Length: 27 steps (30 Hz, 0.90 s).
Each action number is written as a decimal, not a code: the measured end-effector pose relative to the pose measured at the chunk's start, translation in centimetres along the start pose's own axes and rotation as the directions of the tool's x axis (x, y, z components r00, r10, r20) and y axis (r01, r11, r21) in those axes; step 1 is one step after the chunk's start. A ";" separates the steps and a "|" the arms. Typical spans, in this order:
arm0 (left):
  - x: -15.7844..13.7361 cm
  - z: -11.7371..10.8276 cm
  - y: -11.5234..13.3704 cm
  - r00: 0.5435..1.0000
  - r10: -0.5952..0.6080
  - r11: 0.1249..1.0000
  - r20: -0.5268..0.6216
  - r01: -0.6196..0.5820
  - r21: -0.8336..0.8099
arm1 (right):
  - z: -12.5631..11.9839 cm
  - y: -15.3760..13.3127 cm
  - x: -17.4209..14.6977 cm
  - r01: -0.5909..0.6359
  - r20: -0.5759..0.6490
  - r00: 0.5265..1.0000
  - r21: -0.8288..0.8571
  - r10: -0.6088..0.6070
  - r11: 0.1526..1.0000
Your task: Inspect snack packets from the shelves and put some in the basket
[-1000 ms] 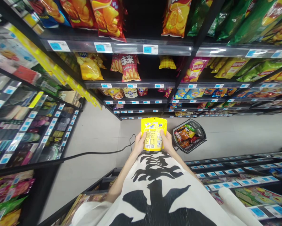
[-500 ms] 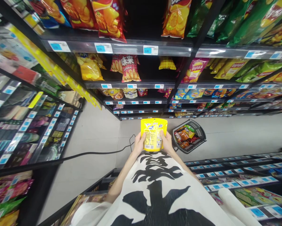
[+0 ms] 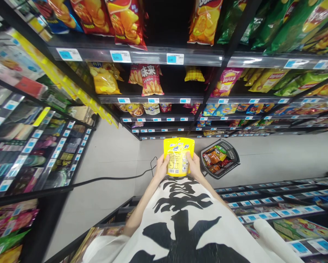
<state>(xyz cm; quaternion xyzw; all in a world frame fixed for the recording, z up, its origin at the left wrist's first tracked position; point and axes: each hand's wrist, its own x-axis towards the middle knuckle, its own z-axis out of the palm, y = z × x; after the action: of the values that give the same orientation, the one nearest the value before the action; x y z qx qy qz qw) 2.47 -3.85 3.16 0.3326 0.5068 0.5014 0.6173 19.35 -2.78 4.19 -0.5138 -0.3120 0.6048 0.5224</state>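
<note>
A yellow snack pouch (image 3: 177, 157) is held upright in front of my body, its printed side with a code and small text facing me. My left hand (image 3: 161, 166) grips its left edge, thumb on the near face. On the right edge my right hand (image 3: 193, 164) grips it the same way. The fingers behind the pouch are hidden. Just right of my right hand, a dark shopping basket (image 3: 236, 162) sits low, with several snack packs (image 3: 217, 157) inside.
Ahead stands a black snack shelf (image 3: 164, 98) with bagged chips (image 3: 127, 22) and price tags. More shelving (image 3: 24, 164) lines the left, and another rack (image 3: 276, 204) is at the lower right. A black cable (image 3: 106, 178) crosses the grey floor (image 3: 109, 146).
</note>
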 end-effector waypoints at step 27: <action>0.6 -0.1 -0.6 0.998 -0.048 0.999 0.029 0.048 0.011 | 0.3 0.3 0.4 -0.149 -0.050 0.987 0.122 0.156 0.981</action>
<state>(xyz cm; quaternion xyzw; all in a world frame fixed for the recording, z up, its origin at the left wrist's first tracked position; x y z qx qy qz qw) 2.53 -3.48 2.43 0.3309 0.5080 0.4789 0.6349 19.03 -2.46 3.92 -0.5221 -0.2197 0.6448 0.5132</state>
